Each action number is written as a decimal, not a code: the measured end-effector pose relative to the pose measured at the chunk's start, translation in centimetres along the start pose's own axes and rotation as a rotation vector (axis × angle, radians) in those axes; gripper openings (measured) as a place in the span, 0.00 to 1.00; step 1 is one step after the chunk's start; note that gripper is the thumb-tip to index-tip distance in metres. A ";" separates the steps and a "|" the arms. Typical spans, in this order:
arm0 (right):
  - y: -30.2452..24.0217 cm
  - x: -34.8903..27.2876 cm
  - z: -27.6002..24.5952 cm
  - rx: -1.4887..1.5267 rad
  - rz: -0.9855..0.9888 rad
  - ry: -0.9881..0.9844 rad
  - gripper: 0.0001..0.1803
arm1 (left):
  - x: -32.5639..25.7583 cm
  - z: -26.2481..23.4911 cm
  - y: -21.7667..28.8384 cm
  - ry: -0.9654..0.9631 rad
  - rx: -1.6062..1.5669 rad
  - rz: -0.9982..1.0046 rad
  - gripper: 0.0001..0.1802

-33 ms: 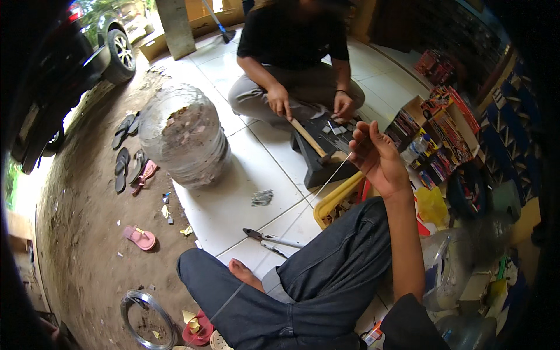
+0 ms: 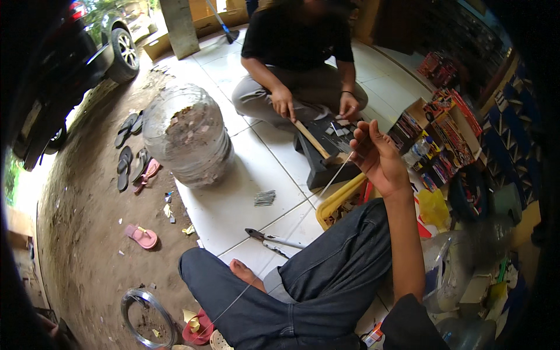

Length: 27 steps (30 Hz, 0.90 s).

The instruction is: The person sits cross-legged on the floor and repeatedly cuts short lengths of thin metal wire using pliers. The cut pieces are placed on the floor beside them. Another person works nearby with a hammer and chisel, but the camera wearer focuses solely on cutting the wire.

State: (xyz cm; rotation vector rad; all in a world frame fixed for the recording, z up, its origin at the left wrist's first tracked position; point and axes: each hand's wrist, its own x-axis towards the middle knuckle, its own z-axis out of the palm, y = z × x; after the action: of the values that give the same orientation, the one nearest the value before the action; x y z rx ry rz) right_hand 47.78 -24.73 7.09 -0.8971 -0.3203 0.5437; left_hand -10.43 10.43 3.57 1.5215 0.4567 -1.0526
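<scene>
One hand in view: right hand (image 2: 379,154) raised at right of middle, fingers pinched on a thin wire (image 2: 326,185). Left hand out of sight. Wire running from the pinch down and left, over the jeans knee (image 2: 338,256), past a bare foot (image 2: 245,273), toward a wire coil (image 2: 146,318) on the dirt at near left. Pliers (image 2: 271,238) lying on the white floor tiles (image 2: 233,204), just left of the knee. Small bunch of short cut wires (image 2: 265,198) on the tiles a bit farther off. Yellow tray (image 2: 338,201) just under the raised hand, touching the knee edge. Far across the tiles, another person in a black shirt (image 2: 297,41) sitting, both hands down on a dark block (image 2: 324,157), one hand gripping a wooden stick (image 2: 309,139). Big clear jug (image 2: 186,137) standing left of that person, at the tile edge. Dark sandals (image 2: 129,146) and a pink sandal (image 2: 142,236) on the dirt at left. Car wheel (image 2: 123,55) at far left. Boxes of bright packs (image 2: 443,134) at right. Clear plastic bottles (image 2: 455,268) at near right, beside the arm.
</scene>
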 end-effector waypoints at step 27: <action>11.1 -0.3 5.8 -0.115 0.412 -0.302 0.22 | 22.3 3.4 24.1 0.895 0.179 0.931 0.09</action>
State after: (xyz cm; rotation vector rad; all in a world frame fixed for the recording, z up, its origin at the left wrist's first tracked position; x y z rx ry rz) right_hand 41.28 -15.61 1.54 -0.9995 -0.4462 1.0560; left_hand 18.60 -4.76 -0.39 2.0079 0.1852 0.3544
